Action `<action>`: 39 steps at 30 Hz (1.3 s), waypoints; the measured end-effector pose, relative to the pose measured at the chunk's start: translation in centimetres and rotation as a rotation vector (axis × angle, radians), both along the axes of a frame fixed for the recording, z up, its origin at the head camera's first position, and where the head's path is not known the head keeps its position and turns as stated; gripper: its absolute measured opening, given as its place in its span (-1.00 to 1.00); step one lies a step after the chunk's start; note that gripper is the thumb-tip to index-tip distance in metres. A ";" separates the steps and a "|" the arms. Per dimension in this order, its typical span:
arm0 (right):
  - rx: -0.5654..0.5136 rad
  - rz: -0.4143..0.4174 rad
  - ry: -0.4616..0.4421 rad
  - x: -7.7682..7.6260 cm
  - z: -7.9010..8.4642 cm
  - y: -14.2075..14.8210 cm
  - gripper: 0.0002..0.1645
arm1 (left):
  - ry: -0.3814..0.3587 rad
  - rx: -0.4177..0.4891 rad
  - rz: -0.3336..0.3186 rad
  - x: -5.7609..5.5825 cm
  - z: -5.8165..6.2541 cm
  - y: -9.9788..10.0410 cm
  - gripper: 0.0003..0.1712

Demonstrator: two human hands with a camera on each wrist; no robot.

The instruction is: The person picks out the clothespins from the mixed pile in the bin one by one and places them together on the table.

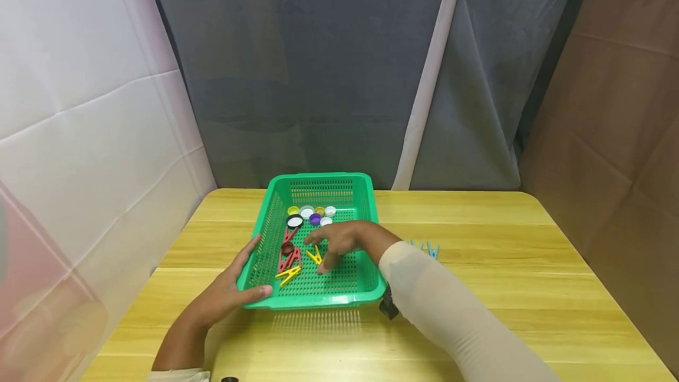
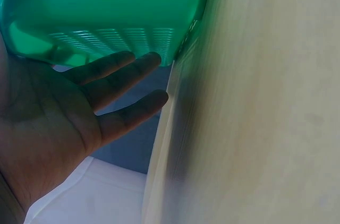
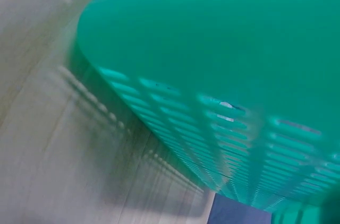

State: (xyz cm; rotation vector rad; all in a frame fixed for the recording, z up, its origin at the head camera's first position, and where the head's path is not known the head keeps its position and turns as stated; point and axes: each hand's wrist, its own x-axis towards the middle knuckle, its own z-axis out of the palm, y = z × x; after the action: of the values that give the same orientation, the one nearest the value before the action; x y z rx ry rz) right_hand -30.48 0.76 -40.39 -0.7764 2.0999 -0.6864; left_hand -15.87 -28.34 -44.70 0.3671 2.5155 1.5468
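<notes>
Fingers: right hand (image 1: 342,239) looks released, thumb and forefinger apart around a yellow peg (image 1: 315,256); contact, I cannot tell. Left hand (image 1: 225,293) has straight fingers along the outer wall, thumb at the near-left rim.
Yellow peg: on the floor of the green basket (image 1: 307,300), right of the red pegs (image 1: 290,260).
Caps (image 1: 307,212): mostly clustered toward the far end.
Blue pegs (image 1: 432,250): on the table (image 1: 504,293), right of the basket.
Pinch: probably best taken lightly across the peg's legs, knuckles clear of the red pegs.
Basket: left thumb should steady the rim, lest the contents slide.
</notes>
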 end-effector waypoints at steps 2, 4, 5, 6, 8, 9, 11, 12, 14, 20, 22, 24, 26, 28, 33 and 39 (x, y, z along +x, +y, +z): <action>-0.004 0.004 0.006 -0.1 0.0 0.0 0.07 | 0.001 0.005 -0.006 0.0 0.0 0.0 0.30; -0.013 0.005 0.015 -0.2 0.0 0.1 0.07 | 0.000 0.008 -0.011 0.0 -0.1 0.0 0.30; -0.018 0.006 0.020 -0.2 -0.1 0.1 0.07 | 0.000 0.009 -0.012 0.0 -0.1 0.0 0.30; -0.024 0.009 0.022 -0.2 0.0 0.2 0.07 | -0.001 0.009 -0.013 -0.1 -0.1 0.0 0.30; -0.032 0.015 0.027 -0.2 0.0 0.2 0.07 | -0.002 0.012 -0.012 0.0 -0.1 0.0 0.30; -0.038 0.017 0.025 -0.2 0.0 0.2 0.08 | -0.001 0.011 -0.012 0.0 -0.1 0.0 0.30; -0.046 0.020 0.022 -0.2 0.1 0.3 0.08 | 0.000 0.013 -0.014 0.0 -0.1 0.0 0.30; -0.050 0.020 0.020 -0.2 0.1 0.3 0.08 | 0.000 0.013 -0.013 0.0 -0.1 0.0 0.30; -0.062 0.016 0.001 0.0 0.2 0.3 0.10 | 0.000 0.015 -0.014 0.0 -0.1 0.0 0.30; -0.075 0.001 -0.034 0.1 0.4 0.4 0.14 | -0.003 0.008 -0.004 0.0 0.0 0.1 0.30; -0.063 0.002 -0.021 0.0 0.4 0.4 0.13 | -0.004 0.002 0.002 0.1 0.1 0.1 0.30; -0.044 0.000 -0.005 0.0 0.4 0.4 0.12 | -0.008 0.001 0.006 0.1 0.0 0.1 0.31; -0.025 -0.002 0.001 0.0 0.3 0.4 0.12 | -0.013 0.000 0.008 0.1 0.0 0.1 0.31; -0.014 -0.007 -0.007 0.0 0.2 0.3 0.11 | -0.014 -0.005 0.013 0.1 0.0 0.1 0.31; -0.013 -0.029 -0.038 0.0 -0.1 0.1 0.12 | -0.012 -0.010 0.009 0.1 0.0 0.0 0.31; -0.002 -0.034 0.006 0.2 -0.2 0.0 0.09 | -0.017 -0.010 0.008 0.1 0.0 0.0 0.31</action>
State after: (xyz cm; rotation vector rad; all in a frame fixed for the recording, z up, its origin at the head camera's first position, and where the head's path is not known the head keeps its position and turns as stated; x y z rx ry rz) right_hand -30.33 0.80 -40.59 -0.7460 2.1229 -0.7054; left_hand -15.78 -28.31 -44.66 0.3419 2.5134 1.5335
